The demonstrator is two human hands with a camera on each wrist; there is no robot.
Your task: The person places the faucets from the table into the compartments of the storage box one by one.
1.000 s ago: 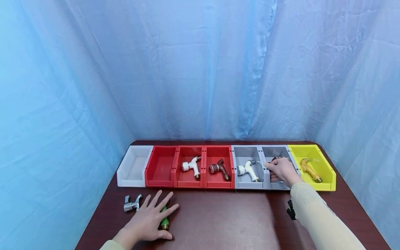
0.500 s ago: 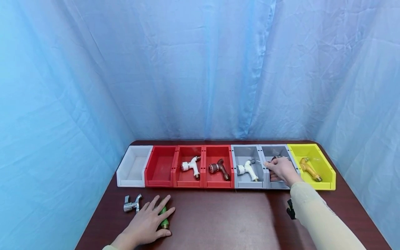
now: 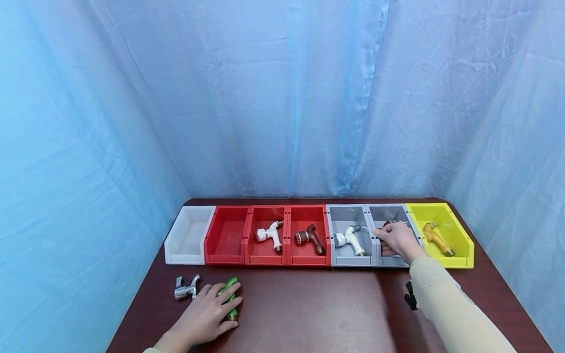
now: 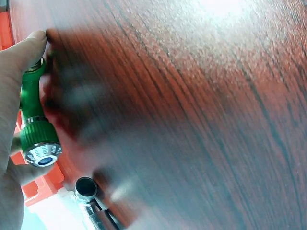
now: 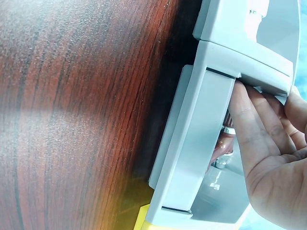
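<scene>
My left hand point(image 3: 203, 314) lies over a green tap point(image 3: 231, 284) on the table, its fingers bent down across it. In the left wrist view the thumb is at the threaded end of the green tap point(image 4: 32, 96), with fingers behind its ribbed knob. A chrome tap point(image 3: 186, 288) lies just left of that hand. My right hand point(image 3: 400, 241) pinches the left side wall of a grey bin point(image 5: 196, 143), fingers inside and thumb over the top edge. A brown tap point(image 5: 223, 143) lies in that bin, partly hidden by the hand.
Bins stand in a row along the back: a white bin point(image 3: 185, 258) and a red bin point(image 3: 225, 258) hold nothing. Others hold a white tap point(image 3: 270, 235), a brown tap point(image 3: 311, 239), another white tap point(image 3: 350, 240) and a yellow tap point(image 3: 437, 239). Blue curtains point(image 3: 282, 98) enclose the table.
My left hand's spread fingers have drawn in and bent over the green tap, shifting slightly left and down, so more of the tap shows. The right hand has stayed at the grey bin.
</scene>
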